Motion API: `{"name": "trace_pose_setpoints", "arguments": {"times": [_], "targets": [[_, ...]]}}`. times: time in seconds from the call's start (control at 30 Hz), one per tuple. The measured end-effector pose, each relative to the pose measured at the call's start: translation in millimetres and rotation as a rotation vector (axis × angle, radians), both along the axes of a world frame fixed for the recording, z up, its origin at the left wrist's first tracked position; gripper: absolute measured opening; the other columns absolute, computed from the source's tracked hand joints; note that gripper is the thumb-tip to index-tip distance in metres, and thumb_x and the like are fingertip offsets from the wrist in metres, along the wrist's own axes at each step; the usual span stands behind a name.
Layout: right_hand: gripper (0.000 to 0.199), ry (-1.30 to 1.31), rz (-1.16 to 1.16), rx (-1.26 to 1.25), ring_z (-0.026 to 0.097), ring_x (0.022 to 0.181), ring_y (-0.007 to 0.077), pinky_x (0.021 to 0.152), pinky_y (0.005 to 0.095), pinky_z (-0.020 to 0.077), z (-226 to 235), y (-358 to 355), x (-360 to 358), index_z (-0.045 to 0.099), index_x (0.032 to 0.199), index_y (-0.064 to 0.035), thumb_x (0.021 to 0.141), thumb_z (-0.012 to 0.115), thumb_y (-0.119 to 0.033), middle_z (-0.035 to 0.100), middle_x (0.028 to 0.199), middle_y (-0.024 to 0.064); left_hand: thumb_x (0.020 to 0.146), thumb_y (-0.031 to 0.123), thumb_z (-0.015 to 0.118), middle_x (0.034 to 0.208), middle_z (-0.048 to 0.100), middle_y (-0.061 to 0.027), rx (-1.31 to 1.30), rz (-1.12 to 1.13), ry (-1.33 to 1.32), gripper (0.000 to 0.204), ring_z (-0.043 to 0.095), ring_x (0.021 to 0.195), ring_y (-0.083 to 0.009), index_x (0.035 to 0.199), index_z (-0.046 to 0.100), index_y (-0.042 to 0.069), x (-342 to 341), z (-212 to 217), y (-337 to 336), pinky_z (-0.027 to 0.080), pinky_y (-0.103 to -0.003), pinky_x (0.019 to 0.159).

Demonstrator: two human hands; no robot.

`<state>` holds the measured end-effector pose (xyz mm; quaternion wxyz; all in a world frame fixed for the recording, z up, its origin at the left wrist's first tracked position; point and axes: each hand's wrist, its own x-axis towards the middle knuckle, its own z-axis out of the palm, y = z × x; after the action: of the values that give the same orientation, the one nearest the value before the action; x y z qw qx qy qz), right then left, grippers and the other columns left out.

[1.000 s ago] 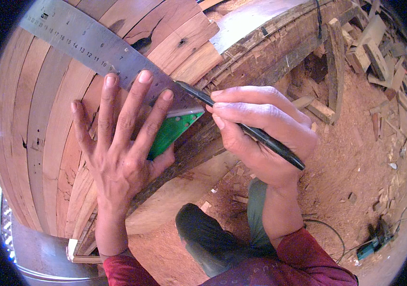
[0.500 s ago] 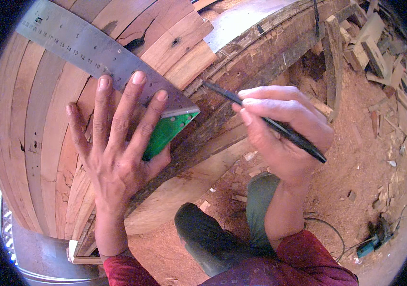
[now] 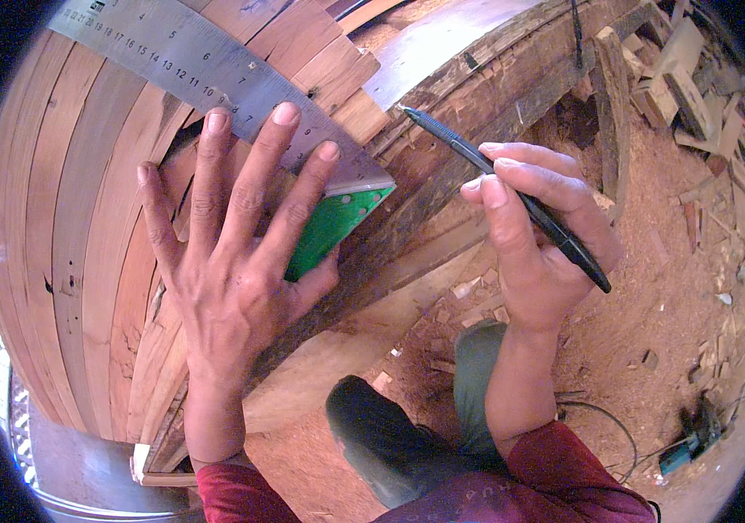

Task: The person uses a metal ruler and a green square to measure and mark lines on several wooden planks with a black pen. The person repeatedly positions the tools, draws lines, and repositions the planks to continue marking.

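Observation:
My left hand lies spread over a metal try square with a green stock, its thumb against the stock and its fingers reaching onto the ruled steel blade. The blade rests slantwise across reddish wooden planks laid side by side, and the stock sits by the planks' near edge. In my right hand a slim black pen is pinched between thumb and fingers. Its tip points up and left, near the plank ends just beyond the square's corner; whether it touches wood I cannot tell.
A rough dark timber beam runs diagonally beside the planks. Scrap wood is heaped at the far right. Wood chips and sawdust cover the floor, where a teal power tool lies with its cord. My bent knees are below.
The try square has shifted right along the planks with my left hand. My right hand has moved right, and the pen tip now points farther up, away from the square's blade.

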<state>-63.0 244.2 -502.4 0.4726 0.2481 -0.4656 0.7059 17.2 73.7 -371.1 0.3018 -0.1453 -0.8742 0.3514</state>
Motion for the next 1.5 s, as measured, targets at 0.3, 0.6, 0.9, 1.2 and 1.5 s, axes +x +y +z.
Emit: {"name": "trace_pose_setpoints", "arguments": {"times": [0.3, 0.6, 0.9, 1.2, 1.5], "targets": [[0.017, -0.043, 0.072, -0.083, 0.069, 0.082, 0.0204, 0.072, 0.0299, 0.0567, 1, -10, -3, 0.069, 0.095, -0.0011, 0.079, 0.072, 0.006, 0.071, 0.097, 0.016, 0.069, 0.039, 0.078, 0.154, 0.042, -0.0002, -0.029, -0.012, 0.019, 0.075, 0.03, 0.146, -0.0325, 0.139, 0.055, 0.032, -5, -2, 0, 0.006, -0.057, 0.121], [0.017, 0.025, 0.07, -0.011, 0.069, 0.077, 0.0194, 0.069, 0.0292, 0.0588, -3, -8, -8, 0.066, 0.1, 0.0014, 0.084, 0.068, 0.008, 0.067, 0.105, 0.0201, 0.068, 0.039, 0.079, 0.154, 0.042, -0.0002, -0.026, -0.009, 0.021, 0.077, 0.029, 0.147, -0.0324, 0.14, 0.054, 0.032, -6, -2, 1, 0.006, -0.057, 0.12], [0.016, 0.037, 0.083, 0.0, 0.069, 0.075, 0.0186, 0.068, 0.0287, 0.0593, -3, -8, -8, 0.065, 0.099, 0.0022, 0.085, 0.066, 0.009, 0.066, 0.106, 0.0208, 0.069, 0.045, 0.077, 0.153, 0.044, -0.0006, -0.03, -0.01, 0.031, 0.072, 0.032, 0.145, -0.0338, 0.137, 0.057, 0.031, -8, -4, 3, 0.007, -0.058, 0.12], [0.017, 0.017, 0.129, -0.102, 0.07, 0.085, 0.0226, 0.075, 0.0312, 0.0577, 11, -13, -4, 0.069, 0.095, 0.0, 0.08, 0.073, 0.006, 0.07, 0.098, 0.0171, 0.072, 0.048, 0.074, 0.152, 0.045, -0.0015, -0.048, -0.009, 0.047, 0.068, 0.033, 0.145, -0.035, 0.136, 0.059, 0.031, -6, -2, 4, 0.008, -0.059, 0.12], [0.016, 0.232, 0.095, -0.043, 0.069, 0.091, 0.0233, 0.081, 0.0318, 0.0559, 35, -21, -21, 0.069, 0.097, 0.0048, 0.081, 0.073, 0.006, 0.07, 0.101, 0.0211, 0.073, 0.045, 0.074, 0.153, 0.044, -0.0022, -0.022, -0.025, 0.03, 0.067, 0.032, 0.145, -0.035, 0.136, 0.059, 0.029, -6, -3, 4, 0.007, -0.058, 0.12]]}}
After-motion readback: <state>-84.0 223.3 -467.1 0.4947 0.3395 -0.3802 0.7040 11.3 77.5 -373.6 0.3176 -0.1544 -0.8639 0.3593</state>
